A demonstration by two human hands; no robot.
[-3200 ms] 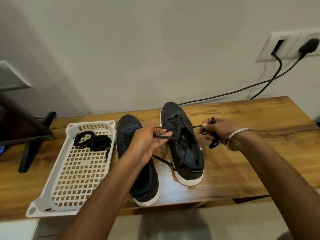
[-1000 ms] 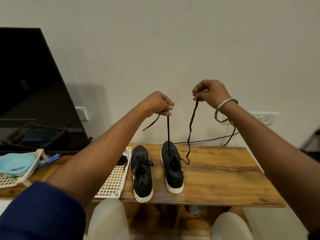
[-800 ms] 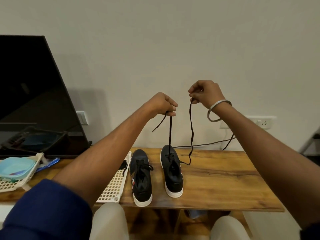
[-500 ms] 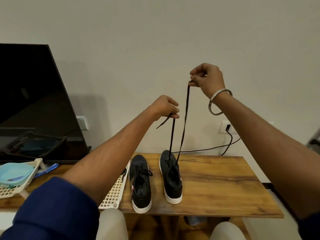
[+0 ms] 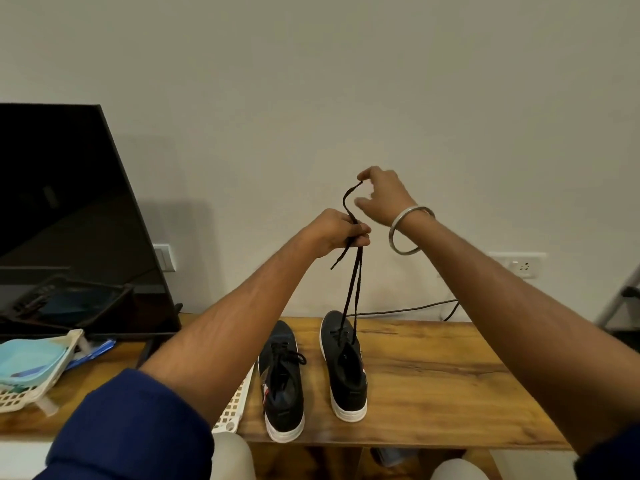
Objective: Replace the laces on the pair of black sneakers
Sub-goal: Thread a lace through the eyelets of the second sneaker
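At far left a white lattice basket (image 5: pixel 20 393) holding a pale blue dish is sitting on the wooden table (image 5: pixel 450 393), in front of a glossy black screen (image 5: pixel 69 220). A second white perforated tray (image 5: pixel 235 407) is lying just beside the left sneaker (image 5: pixel 282 382), a matte black low-top with a white sole and its lace tied. The right sneaker (image 5: pixel 346 368), of the same build, is standing just beside it. Your left hand (image 5: pixel 334 230) is gripping both strands of the flat black lace (image 5: pixel 353 289) in curled fingers, above the right sneaker; the strands are running taut down to its eyelets. Your right hand (image 5: pixel 381 197), wearing a plain metal bangle (image 5: pixel 410 230), is hovering beside the upper lace end with fingers spread, apparently not gripping it.
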